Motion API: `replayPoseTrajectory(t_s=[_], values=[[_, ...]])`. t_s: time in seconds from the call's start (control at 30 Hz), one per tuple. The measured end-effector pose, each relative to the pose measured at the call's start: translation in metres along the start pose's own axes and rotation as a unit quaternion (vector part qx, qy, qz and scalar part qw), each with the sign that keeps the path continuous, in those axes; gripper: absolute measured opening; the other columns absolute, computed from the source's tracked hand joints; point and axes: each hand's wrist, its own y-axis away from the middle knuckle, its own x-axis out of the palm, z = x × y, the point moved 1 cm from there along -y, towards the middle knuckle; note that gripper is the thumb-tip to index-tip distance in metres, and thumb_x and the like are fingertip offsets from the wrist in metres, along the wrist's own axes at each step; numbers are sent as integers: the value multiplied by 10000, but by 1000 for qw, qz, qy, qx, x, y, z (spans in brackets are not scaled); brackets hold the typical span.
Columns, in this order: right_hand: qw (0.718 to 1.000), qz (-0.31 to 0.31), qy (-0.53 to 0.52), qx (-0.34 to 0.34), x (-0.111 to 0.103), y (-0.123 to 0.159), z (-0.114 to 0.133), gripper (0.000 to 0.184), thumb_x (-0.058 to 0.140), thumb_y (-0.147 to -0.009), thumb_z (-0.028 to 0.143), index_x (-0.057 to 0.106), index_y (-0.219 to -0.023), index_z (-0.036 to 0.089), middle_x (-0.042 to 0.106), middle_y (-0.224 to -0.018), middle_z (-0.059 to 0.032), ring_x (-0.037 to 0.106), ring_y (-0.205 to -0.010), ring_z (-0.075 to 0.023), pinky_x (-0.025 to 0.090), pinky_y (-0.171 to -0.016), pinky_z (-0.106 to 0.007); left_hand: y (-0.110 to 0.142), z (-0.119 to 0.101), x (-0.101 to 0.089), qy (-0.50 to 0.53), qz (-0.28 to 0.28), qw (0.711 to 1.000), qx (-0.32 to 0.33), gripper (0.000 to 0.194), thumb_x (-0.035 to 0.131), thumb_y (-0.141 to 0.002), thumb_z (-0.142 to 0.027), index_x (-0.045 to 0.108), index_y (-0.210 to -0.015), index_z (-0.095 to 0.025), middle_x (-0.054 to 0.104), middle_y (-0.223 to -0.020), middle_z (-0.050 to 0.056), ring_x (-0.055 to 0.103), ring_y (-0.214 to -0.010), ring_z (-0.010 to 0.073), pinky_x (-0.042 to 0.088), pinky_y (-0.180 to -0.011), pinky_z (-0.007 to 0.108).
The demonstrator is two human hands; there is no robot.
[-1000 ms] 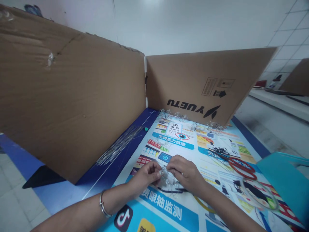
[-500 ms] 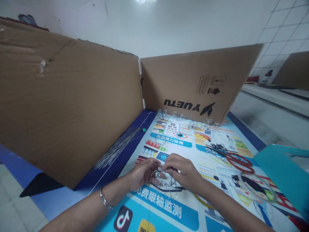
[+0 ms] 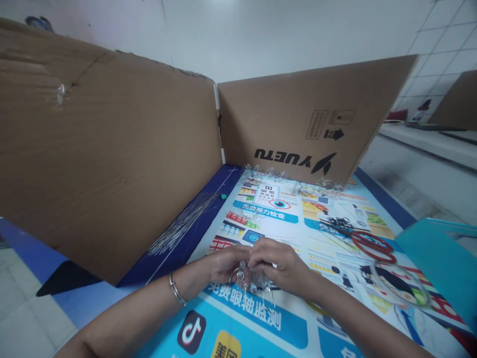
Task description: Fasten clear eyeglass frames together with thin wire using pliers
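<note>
Both hands meet low in the middle of the view, above the printed sheet [image 3: 257, 343]. A piece of clear beads on thin wire [image 3: 244, 274] hangs beneath the fingers, its loose wire ends pointing down. My left hand [image 3: 228, 266] is closed on the beaded wire from the left side. From the right, my right hand [image 3: 278, 261] pinches it, fingertips against those of the left. Exactly where the fingertips grip is hidden by the fingers. A metal bangle [image 3: 177, 290] circles the left wrist.
Straight wires [image 3: 182, 223] lie in a bundle on the left. Red-handled scissors [image 3: 372, 246], dark bands [image 3: 339, 223] and a clear round dish [image 3: 400, 283] are at the right, beside a turquoise folder [image 3: 439, 263]. Cardboard panels [image 3: 122, 164] stand behind, with more clear beadwork [image 3: 268, 172] along their base.
The hands have drawn closer together over the beaded wire, which now hangs more bunched beneath them. The whole view has shifted slightly.
</note>
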Motion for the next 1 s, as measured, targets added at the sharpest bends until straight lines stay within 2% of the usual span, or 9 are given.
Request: replayPoseTrajectory(t_s=[0.27, 0.37, 0.47, 0.57, 0.67, 0.73, 0.8, 0.9, 1.0], values=[[1000, 28, -3, 5, 2, -2, 1, 177, 477, -876, 124, 624, -820, 205, 637, -829, -38, 585, -823, -141, 484, -728, -274, -9, 4, -13, -7, -43, 998, 52, 166, 661, -772, -238, 598, -876, -125, 586, -623, 15, 534, -465, 85, 392, -452, 190], [1000, 12, 8, -2, 4, -1, -4, 177, 473, -872, 114, 618, -826, 204, 640, -846, -45, 584, -825, -145, 481, -724, -274, -6, 0, -13, -25, -49, 996, 64, 204, 678, -769, -273, 597, -877, -119, 588, -646, 25, 538, -481, 95, 389, -461, 202], [1000, -7, 22, -2, 3, -3, -9, 153, 492, -873, 139, 615, -807, 199, 636, -808, -49, 582, -785, -146, 477, -685, -261, 5, -9, -11, -42, -50, 994, 92, 262, 653, -797, -349, 603, -922, -124, 602, -732, 47, 572, -591, 120, 414, -524, 217], [999, -19, 31, 2, 1, -6, -12, 152, 490, -882, 162, 613, -799, 201, 619, -738, -38, 575, -741, -147, 474, -663, -260, 16, -21, -8, -60, -13, 986, 155, 447, 630, -777, -494, 594, -1036, -132, 606, -955, 102, 583, -887, 189, 443, -746, 281], [999, -29, 31, 1, 1, -10, -14, 140, 503, -875, 168, 614, -796, 201, 618, -740, -37, 579, -740, -149, 478, -661, -263, 24, -26, -3, -82, 72, 974, 198, 726, 745, -620, -537, 531, -1192, -145, 508, -1190, 144, 453, -1143, 262, 367, -923, 345], [999, -39, 29, 0, 2, -11, -15, 144, 499, -870, 157, 618, -801, 200, 623, -774, -45, 583, -753, -152, 481, -660, -268, 25, -25, 0, -98, 102, 972, 189, 872, 825, -512, -480, 480, -1261, -195, 448, -1255, 127, 419, -1171, 267, 348, -943, 358], [998, -49, 26, -1, 3, -13, -16, 156, 486, -866, 137, 622, -817, 196, 621, -800, -50, 584, -750, -151, 482, -651, -269, 25, -21, 0, -110, 111, 971, 183, 944, 863, -452, -421, 453, -1286, -253, 437, -1254, 92, 435, -1146, 247, 346, -937, 348], [998, -57, 18, -5, 3, -15, -16, 160, 490, -861, 119, 627, -834, 196, 611, -800, -41, 582, -738, -139, 481, -640, -254, 22, -17, -5, -125, 117, 969, 175, 943, 878, -444, -360, 452, -1282, -290, 479, -1172, 58, 491, -1059, 205, 357, -906, 323], [998, -56, 12, -10, 3, -16, -17, 131, 527, -852, 119, 631, -858, 200, 612, -803, -34, 584, -752, -136, 481, -654, -247, 21, -15, -11, -133, 120, 970, 164, 951, 881, -445, -338, 447, -1289, -284, 479, -1174, 62, 505, -1034, 198, 368, -893, 316]])
